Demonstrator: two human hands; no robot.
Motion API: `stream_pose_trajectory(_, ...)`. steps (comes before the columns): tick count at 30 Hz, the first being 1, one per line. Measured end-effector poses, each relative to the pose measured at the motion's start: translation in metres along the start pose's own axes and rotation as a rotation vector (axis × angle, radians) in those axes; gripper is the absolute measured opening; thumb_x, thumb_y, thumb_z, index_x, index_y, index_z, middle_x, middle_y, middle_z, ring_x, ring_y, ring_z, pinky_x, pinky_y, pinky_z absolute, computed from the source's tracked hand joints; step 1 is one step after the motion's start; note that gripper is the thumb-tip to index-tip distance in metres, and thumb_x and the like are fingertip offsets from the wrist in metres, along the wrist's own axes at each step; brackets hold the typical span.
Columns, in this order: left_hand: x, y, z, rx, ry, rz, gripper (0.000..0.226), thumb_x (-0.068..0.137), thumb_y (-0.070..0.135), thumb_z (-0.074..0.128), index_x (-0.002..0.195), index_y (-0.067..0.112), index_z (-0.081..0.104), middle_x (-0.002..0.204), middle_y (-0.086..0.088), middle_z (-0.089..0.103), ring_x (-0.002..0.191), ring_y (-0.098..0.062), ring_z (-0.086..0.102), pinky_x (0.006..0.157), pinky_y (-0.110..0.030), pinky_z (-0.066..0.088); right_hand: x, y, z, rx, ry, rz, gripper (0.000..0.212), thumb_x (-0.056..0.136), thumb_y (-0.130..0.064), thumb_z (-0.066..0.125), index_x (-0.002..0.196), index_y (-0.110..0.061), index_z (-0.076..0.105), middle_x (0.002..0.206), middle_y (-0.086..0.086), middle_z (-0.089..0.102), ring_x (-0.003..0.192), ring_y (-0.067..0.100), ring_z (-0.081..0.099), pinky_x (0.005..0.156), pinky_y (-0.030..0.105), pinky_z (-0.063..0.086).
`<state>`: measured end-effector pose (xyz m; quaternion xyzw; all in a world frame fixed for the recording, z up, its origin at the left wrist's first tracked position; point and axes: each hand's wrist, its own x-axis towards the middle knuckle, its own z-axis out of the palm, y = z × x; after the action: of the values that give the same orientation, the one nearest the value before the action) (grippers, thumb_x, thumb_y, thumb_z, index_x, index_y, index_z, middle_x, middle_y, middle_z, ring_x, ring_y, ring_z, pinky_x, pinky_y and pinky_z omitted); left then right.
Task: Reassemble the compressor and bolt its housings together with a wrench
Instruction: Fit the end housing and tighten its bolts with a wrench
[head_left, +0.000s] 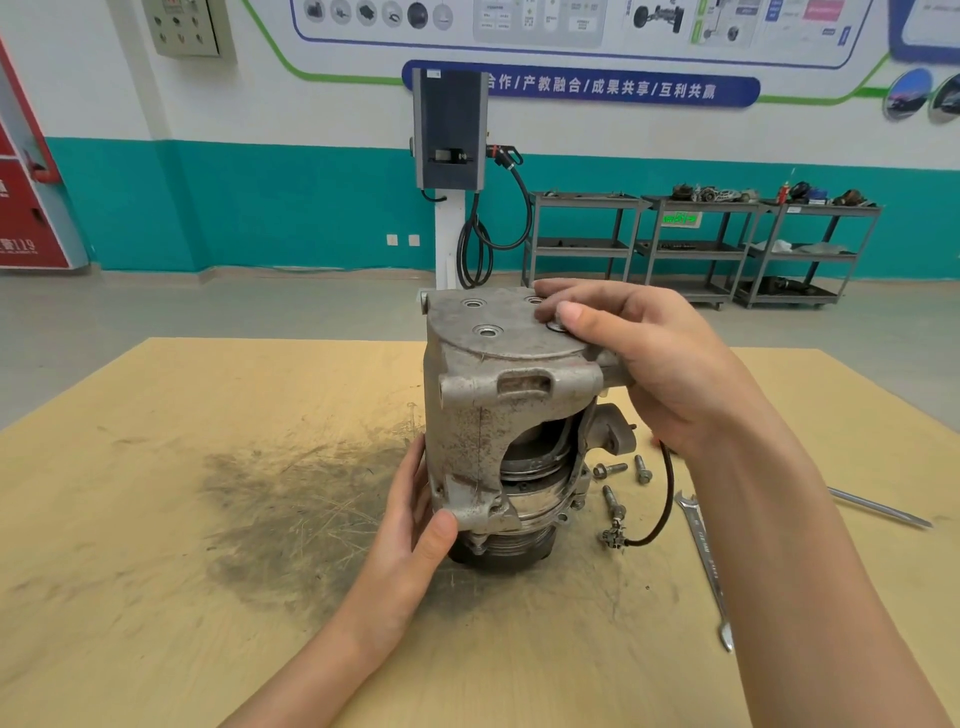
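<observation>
— Three loose bolts (613, 470) lie on the table (208, 597), right of the compressor (498, 426), which stands on end near the table's middle. None looks fitted, so the housings are likely only stacked.

— Then the upper housing (467, 415) could slip?

— That is the risk. A gap shows between it and the ringed body below, and it seems to sit slightly askew. The left hand (415, 525) grips the lower corner of the casting, thumb on its front; the right hand (639, 358) lies over the top plate, thumb and fingers curled on its right rim. If either lets go before the parts seat, the tall stack may tip.

— And the bolts?

— Threading them with the holes misaligned could cross the threads. The black wire (660, 499) trails on the table beside the base; it could get pinched between the housings.

— The wrench (706, 566)?

— It lies toward the right edge, near the right forearm. A sweep of that arm might knock it off, along with the thin rod (878, 512) further right.
</observation>
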<state>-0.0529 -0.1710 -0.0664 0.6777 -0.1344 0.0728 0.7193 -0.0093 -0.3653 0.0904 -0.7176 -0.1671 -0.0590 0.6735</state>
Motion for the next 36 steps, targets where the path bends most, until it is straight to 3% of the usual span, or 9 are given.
stream_pose_trajectory(5,0.000,0.000,0.000,0.008,-0.003,0.003,0.115,0.055,0.087,0.065,0.148,0.033,0.022,0.147,0.026,0.037,0.132,0.013,0.038,0.095,-0.003,0.036,0.002,0.000,0.007,-0.073,0.082,-0.024,0.012,0.085,-0.011,0.070,0.074,-0.014,0.066,0.111,-0.003,0.070,0.106,0.014,0.064,0.098,0.044,0.050)
stream_pose_trajectory(8,0.000,-0.001,0.000,-0.001,-0.001,0.000,0.111,0.054,0.087,0.066,0.144,0.036,0.025,0.144,0.030,0.038,0.130,0.014,0.039,0.094,-0.003,0.036,0.003,0.003,0.010,-0.080,0.156,-0.049,0.017,0.080,-0.016,0.076,0.071,-0.015,0.062,0.105,-0.005,0.070,0.101,0.009,0.065,0.093,0.039,0.051)
stream_pose_trajectory(12,0.000,0.000,0.000,0.003,-0.003,-0.002,0.116,0.054,0.088,0.065,0.147,0.033,0.023,0.146,0.027,0.037,0.131,0.013,0.039,0.095,-0.003,0.036,0.001,0.002,0.005,-0.070,0.061,-0.026,0.005,0.084,-0.019,0.072,0.080,-0.018,0.070,0.112,-0.007,0.068,0.106,0.010,0.063,0.087,0.033,0.050)
stream_pose_trajectory(16,0.000,0.001,0.000,-0.005,-0.006,-0.001,0.116,0.053,0.087,0.065,0.147,0.034,0.022,0.146,0.028,0.037,0.131,0.014,0.038,0.095,-0.003,0.036,0.002,0.000,0.003,-0.036,0.033,-0.008,0.012,0.087,-0.010,0.067,0.078,-0.015,0.073,0.116,-0.003,0.067,0.110,0.014,0.062,0.096,0.038,0.050)
stream_pose_trajectory(21,0.000,0.001,0.000,-0.018,-0.002,0.000,0.109,0.052,0.087,0.066,0.141,0.041,0.026,0.137,0.040,0.041,0.128,0.017,0.039,0.093,-0.001,0.036,0.004,0.004,0.012,-0.094,0.154,-0.045,0.020,0.079,-0.019,0.077,0.068,-0.015,0.061,0.105,-0.006,0.069,0.102,0.011,0.065,0.095,0.042,0.051)
stream_pose_trajectory(25,0.000,0.002,0.001,-0.013,0.001,0.004,0.111,0.052,0.087,0.066,0.143,0.038,0.025,0.143,0.030,0.038,0.130,0.015,0.039,0.094,-0.002,0.036,0.001,0.002,0.007,-0.077,0.093,-0.034,0.024,0.067,-0.038,0.077,0.074,-0.018,0.066,0.108,-0.009,0.069,0.104,0.009,0.063,0.090,0.035,0.050)
stream_pose_trajectory(27,0.000,0.002,0.001,0.000,0.000,0.007,0.116,0.052,0.088,0.065,0.146,0.034,0.023,0.146,0.026,0.037,0.130,0.014,0.039,0.095,-0.002,0.036,0.000,0.000,0.003,-0.052,0.020,-0.009,0.009,0.081,-0.027,0.073,0.080,-0.018,0.071,0.115,-0.006,0.068,0.110,0.013,0.061,0.091,0.036,0.049)
stream_pose_trajectory(29,0.000,0.003,0.001,0.007,-0.001,0.005,0.118,0.053,0.088,0.064,0.147,0.032,0.023,0.146,0.024,0.037,0.130,0.015,0.039,0.094,-0.002,0.036,0.001,0.000,0.001,-0.048,0.005,0.001,0.009,0.088,-0.011,0.066,0.081,-0.015,0.072,0.119,-0.003,0.066,0.112,0.015,0.061,0.093,0.036,0.049)
stream_pose_trajectory(36,0.000,0.003,0.001,-0.003,-0.005,0.008,0.116,0.054,0.087,0.065,0.147,0.033,0.023,0.146,0.027,0.037,0.130,0.014,0.039,0.094,-0.003,0.037,0.005,0.001,0.009,-0.093,0.115,-0.005,0.018,0.084,-0.014,0.072,0.067,-0.015,0.067,0.111,-0.002,0.068,0.107,0.015,0.063,0.098,0.045,0.049)
